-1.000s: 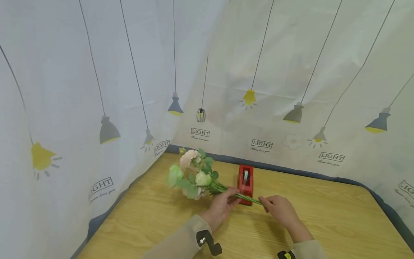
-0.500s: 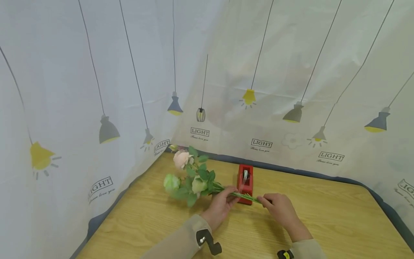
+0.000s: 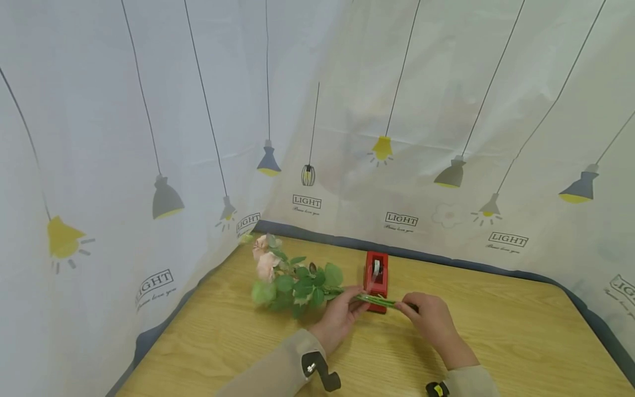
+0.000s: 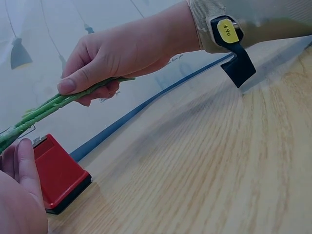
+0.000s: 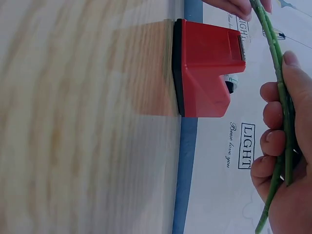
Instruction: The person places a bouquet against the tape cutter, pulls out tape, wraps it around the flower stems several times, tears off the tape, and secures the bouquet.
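A bouquet of artificial-looking roses (image 3: 266, 267), pale pink and greenish with green leaves, lies sideways over the table in the head view. Near the leaves, my left hand (image 3: 336, 315) pinches its bundled green stems (image 3: 381, 301). The right hand (image 3: 432, 322) grips the stem ends between thumb and curled fingers, as both wrist views confirm. Just behind the stems stands a red tape dispenser (image 3: 380, 286) holding a roll of tape (image 3: 376, 268). A faint clear strip seems to run from the roll toward the stems at my left fingers; its end is hard to make out.
The wooden table (image 3: 496, 325) is bordered at the back and left by a dark blue edge band (image 3: 446, 259). White curtains (image 3: 342, 165) printed with lamps hang close behind it. Black straps with mounts (image 3: 319, 369) sit on the wrists.
The bouquet has turned about its stems: the pink blooms have swung left and down, and the white bloom is out of sight. Both hands have stayed almost in place.
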Motion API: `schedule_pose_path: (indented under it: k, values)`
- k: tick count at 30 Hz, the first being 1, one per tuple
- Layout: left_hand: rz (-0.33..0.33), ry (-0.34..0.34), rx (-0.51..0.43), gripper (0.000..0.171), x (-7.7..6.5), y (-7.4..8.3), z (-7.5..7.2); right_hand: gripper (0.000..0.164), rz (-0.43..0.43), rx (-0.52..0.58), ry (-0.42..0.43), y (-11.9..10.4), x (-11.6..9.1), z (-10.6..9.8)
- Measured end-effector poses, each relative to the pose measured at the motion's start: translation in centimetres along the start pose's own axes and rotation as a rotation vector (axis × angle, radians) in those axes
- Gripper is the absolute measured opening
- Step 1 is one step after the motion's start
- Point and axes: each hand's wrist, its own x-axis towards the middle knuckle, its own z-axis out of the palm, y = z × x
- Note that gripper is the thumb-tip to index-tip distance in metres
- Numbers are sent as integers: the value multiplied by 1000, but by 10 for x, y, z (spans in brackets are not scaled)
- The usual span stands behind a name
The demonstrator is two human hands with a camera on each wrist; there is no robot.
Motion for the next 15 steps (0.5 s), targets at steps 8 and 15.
schedule_pose_path:
  k: [8,15]
  values:
    - [4,8,-40,46,-2,-2,1,9,-83,-2,87,1,-2,0]
    - [-3,3,-19,36,-1,-1,3,8,-152,-12,127,7,-1,1]
